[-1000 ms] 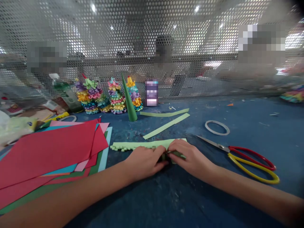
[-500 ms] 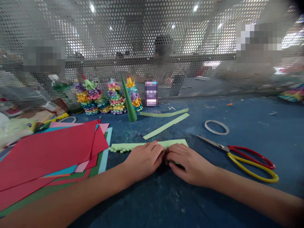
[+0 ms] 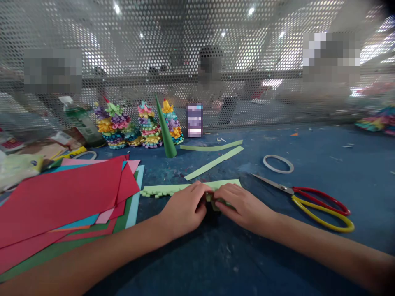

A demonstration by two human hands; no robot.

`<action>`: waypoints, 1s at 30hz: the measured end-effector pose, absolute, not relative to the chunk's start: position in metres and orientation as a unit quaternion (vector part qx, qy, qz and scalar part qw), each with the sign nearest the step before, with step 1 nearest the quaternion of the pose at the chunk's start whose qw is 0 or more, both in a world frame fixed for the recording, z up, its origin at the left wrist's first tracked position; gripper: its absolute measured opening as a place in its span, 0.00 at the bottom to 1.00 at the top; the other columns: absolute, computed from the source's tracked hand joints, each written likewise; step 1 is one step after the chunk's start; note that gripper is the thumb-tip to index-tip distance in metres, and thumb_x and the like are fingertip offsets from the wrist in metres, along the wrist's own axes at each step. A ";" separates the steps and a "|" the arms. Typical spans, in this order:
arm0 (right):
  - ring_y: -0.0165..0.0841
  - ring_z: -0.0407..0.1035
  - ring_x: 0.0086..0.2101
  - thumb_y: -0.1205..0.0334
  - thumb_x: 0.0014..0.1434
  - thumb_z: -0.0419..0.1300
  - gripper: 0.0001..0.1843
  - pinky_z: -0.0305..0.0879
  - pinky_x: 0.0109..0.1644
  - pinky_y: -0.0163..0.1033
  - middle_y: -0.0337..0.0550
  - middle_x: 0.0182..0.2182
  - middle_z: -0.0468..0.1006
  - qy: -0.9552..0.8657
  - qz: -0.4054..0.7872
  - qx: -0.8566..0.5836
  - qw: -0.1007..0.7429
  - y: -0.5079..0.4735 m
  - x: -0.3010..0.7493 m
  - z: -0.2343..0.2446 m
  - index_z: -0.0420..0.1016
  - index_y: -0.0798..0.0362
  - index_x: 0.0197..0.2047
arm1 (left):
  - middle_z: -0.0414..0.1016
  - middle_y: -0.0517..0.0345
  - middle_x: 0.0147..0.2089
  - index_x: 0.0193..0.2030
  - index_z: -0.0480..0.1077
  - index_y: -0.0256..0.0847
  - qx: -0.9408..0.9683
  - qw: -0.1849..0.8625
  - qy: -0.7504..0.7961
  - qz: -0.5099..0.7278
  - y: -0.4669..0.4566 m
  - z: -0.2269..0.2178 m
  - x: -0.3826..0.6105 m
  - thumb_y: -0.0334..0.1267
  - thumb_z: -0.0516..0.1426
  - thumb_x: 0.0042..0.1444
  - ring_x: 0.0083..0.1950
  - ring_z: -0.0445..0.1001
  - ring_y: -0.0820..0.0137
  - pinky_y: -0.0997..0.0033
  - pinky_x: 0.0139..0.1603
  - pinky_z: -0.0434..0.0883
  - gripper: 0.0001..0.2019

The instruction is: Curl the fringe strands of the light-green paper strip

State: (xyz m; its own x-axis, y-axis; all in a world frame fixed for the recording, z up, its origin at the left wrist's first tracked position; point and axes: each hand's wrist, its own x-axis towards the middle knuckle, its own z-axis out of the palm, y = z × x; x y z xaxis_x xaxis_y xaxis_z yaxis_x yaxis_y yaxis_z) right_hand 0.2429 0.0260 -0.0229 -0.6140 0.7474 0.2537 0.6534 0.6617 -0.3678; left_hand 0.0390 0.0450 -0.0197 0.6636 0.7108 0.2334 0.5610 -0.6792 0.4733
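My left hand (image 3: 182, 207) and my right hand (image 3: 242, 204) meet at the table's front, their fingers pressed around a small roll of green paper (image 3: 211, 202). A fringed light green paper strip (image 3: 163, 189) runs from under my left hand towards the left, its cut edge facing me. The roll is mostly hidden by my fingers. Two plain light green paper strips (image 3: 214, 163) lie beyond my hands. Nearer my right hand are red-and-yellow-handled scissors (image 3: 317, 207).
A stack of red, green, pink and blue paper sheets (image 3: 61, 201) lies to the left. Farther back stand a green paper cone (image 3: 166, 131), fringed paper trees (image 3: 112, 126), and a bottle (image 3: 82, 119). A tape roll (image 3: 277, 163) lies right. A perforated metal screen (image 3: 197, 33) stands behind, with blurred people beyond.
My hands have drawn closer together around the green roll, and my fingers curl more tightly over it. The view has shifted slightly, moving the table items a little left.
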 end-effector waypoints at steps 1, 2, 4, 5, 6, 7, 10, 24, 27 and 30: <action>0.34 0.65 0.37 0.65 0.64 0.50 0.06 0.62 0.42 0.43 0.43 0.34 0.72 -0.887 0.123 -0.399 0.198 0.026 0.243 -0.023 0.67 0.54 0.39 | 0.68 0.58 0.43 0.47 0.61 0.42 0.891 0.197 0.351 0.210 0.044 -0.019 0.039 0.25 0.50 0.53 0.43 0.69 0.69 0.70 0.41 0.68 0.16; 0.34 0.65 0.36 0.65 0.64 0.50 0.06 0.62 0.41 0.42 0.43 0.33 0.72 -0.883 0.125 -0.404 0.202 0.027 0.244 -0.023 0.67 0.53 0.38 | 0.69 0.58 0.43 0.47 0.61 0.42 0.889 0.207 0.347 0.215 0.044 -0.019 0.039 0.25 0.50 0.53 0.43 0.69 0.69 0.70 0.41 0.68 0.16; 0.33 0.65 0.35 0.65 0.64 0.50 0.06 0.63 0.40 0.41 0.42 0.33 0.72 -0.880 0.134 -0.403 0.215 0.027 0.245 -0.024 0.67 0.53 0.37 | 0.70 0.58 0.43 0.46 0.62 0.42 0.885 0.219 0.347 0.221 0.043 -0.019 0.039 0.27 0.50 0.55 0.43 0.69 0.69 0.69 0.41 0.68 0.12; 0.33 0.65 0.35 0.65 0.64 0.50 0.07 0.63 0.40 0.40 0.42 0.33 0.72 -0.880 0.137 -0.397 0.223 0.027 0.245 -0.025 0.68 0.53 0.38 | 0.70 0.58 0.43 0.45 0.63 0.42 0.884 0.221 0.347 0.221 0.044 -0.018 0.039 0.29 0.50 0.57 0.43 0.69 0.69 0.69 0.41 0.68 0.10; 0.33 0.66 0.35 0.65 0.64 0.50 0.07 0.63 0.40 0.40 0.42 0.33 0.72 -0.881 0.136 -0.389 0.232 0.026 0.246 -0.025 0.68 0.53 0.38 | 0.71 0.58 0.43 0.44 0.64 0.42 0.885 0.221 0.347 0.219 0.044 -0.018 0.039 0.30 0.50 0.59 0.43 0.69 0.69 0.69 0.41 0.68 0.08; 0.33 0.66 0.36 0.64 0.64 0.50 0.07 0.63 0.40 0.40 0.42 0.33 0.73 -0.883 0.132 -0.381 0.241 0.025 0.246 -0.025 0.68 0.53 0.39 | 0.71 0.58 0.42 0.44 0.65 0.42 0.887 0.219 0.345 0.217 0.044 -0.018 0.039 0.31 0.49 0.60 0.44 0.70 0.69 0.69 0.42 0.68 0.07; 0.34 0.67 0.37 0.63 0.64 0.50 0.08 0.62 0.42 0.41 0.43 0.35 0.74 -0.889 0.098 -0.362 0.262 0.023 0.246 -0.027 0.68 0.52 0.42 | 0.71 0.59 0.41 0.43 0.67 0.42 0.899 0.204 0.331 0.202 0.046 -0.018 0.040 0.31 0.49 0.61 0.44 0.70 0.69 0.69 0.44 0.68 0.08; 0.33 0.64 0.31 0.67 0.65 0.47 0.12 0.58 0.38 0.40 0.43 0.28 0.73 -0.929 -0.087 -0.293 0.208 0.016 0.244 -0.021 0.72 0.55 0.41 | 0.71 0.52 0.44 0.51 0.63 0.39 0.943 0.085 0.297 0.121 0.040 -0.021 0.039 0.31 0.48 0.61 0.45 0.70 0.64 0.62 0.46 0.70 0.13; 0.34 0.64 0.31 0.68 0.64 0.46 0.13 0.58 0.38 0.41 0.44 0.29 0.74 -0.929 -0.123 -0.288 0.197 0.014 0.242 -0.020 0.72 0.55 0.42 | 0.69 0.49 0.51 0.64 0.47 0.40 0.945 0.092 0.281 0.142 0.040 -0.025 0.039 0.31 0.45 0.62 0.50 0.69 0.64 0.61 0.49 0.70 0.24; 0.35 0.65 0.33 0.69 0.63 0.47 0.12 0.58 0.38 0.42 0.45 0.30 0.76 -0.930 -0.130 -0.287 0.188 0.015 0.241 -0.022 0.72 0.54 0.40 | 0.68 0.48 0.54 0.68 0.32 0.43 0.949 0.093 0.259 0.153 0.042 -0.029 0.038 0.29 0.45 0.60 0.51 0.69 0.64 0.62 0.49 0.70 0.32</action>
